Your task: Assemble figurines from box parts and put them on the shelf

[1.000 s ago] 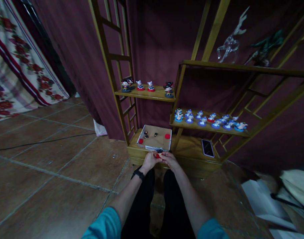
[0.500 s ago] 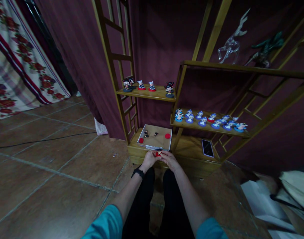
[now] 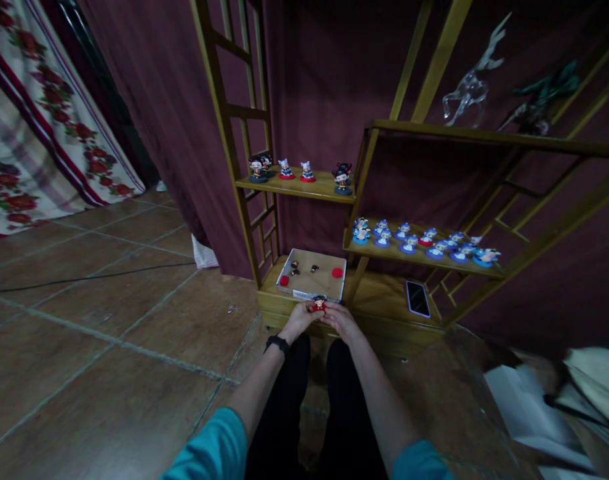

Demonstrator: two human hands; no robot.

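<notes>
Between my two hands, just in front of the shelf's bottom board, is a small figurine (image 3: 319,303) with black hair and a red lower part. My left hand (image 3: 301,319) pinches it from the left, and my right hand (image 3: 340,320) has its fingers on it from the right. Right behind them sits a shallow box (image 3: 312,283) with a brown inside and white rim. In it lie a red disc (image 3: 337,273) at the right, another red disc (image 3: 284,281) at the front left, and several small dark pieces (image 3: 314,269) too small to make out.
A wooden shelf unit (image 3: 379,287) stands ahead. Dark-haired figurines (image 3: 342,179) and two small white-and-red ones (image 3: 307,171) stand on the upper left board. Several blue-purple figurines (image 3: 408,244) fill the right board. A phone (image 3: 417,298) lies below, and a glass deer (image 3: 472,90) stands above.
The figurine is turned slightly more upright in my fingers, so more of its face and hair shows. Both hands keep their hold, and the view has shifted slightly.
</notes>
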